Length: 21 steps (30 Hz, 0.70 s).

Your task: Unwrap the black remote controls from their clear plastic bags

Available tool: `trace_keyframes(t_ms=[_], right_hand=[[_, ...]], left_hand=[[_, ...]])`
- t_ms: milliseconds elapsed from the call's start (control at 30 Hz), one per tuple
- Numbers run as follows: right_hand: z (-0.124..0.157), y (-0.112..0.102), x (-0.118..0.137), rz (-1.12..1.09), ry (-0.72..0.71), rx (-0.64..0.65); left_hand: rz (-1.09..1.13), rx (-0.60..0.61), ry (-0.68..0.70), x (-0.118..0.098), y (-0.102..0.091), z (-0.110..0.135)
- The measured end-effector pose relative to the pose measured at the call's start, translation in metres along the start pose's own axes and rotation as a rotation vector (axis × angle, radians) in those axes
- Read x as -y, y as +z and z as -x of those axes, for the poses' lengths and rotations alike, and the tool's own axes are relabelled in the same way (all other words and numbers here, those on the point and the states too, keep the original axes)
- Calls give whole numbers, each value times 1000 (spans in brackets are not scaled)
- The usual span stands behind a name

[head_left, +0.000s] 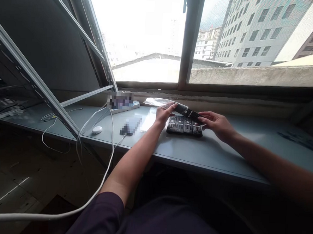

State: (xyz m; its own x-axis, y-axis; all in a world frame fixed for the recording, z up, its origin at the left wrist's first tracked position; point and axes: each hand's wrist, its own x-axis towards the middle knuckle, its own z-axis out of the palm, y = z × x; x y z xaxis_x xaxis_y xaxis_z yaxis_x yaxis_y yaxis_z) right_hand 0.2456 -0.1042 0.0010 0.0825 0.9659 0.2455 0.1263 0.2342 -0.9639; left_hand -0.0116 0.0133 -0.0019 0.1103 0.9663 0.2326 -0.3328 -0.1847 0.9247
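Remote [188,113] held over row of remotes [184,127], which lies mid-counter [223,153] toward back edge. Fingers of my left hand [162,114] clamped on its far end, fingers of my right hand [216,123] on near end. Plastic bag [157,102] at back edge.

Bright window [151,35] above a grey desk [223,153], metal shelving frame [29,70] left, dark floor [14,179].

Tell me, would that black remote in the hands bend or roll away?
Probably stiff: the remote spans straight between the left hand and right hand without sagging. Likely light, since fingers alone seem to carry it. It shouldn't roll; the similar remotes on the table lie flat.
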Motion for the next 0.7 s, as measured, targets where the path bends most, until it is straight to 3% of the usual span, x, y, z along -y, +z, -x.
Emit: trace_keyframes(t_ms=[100,300,433,700], right_hand=[[-3,-3,-5,-31,28,-24],[-6,-1,-13,-69,32,-30],[-7,0,-12,-96,26,-40],[-7,-4,-12,-100,20,-89]], left_hand=[[38,3,-27,0,-1,-2],[53,179,-184,-1,3,6],[77,186,-179,-3,4,7],[243,-5,-139,1,-2,-8]])
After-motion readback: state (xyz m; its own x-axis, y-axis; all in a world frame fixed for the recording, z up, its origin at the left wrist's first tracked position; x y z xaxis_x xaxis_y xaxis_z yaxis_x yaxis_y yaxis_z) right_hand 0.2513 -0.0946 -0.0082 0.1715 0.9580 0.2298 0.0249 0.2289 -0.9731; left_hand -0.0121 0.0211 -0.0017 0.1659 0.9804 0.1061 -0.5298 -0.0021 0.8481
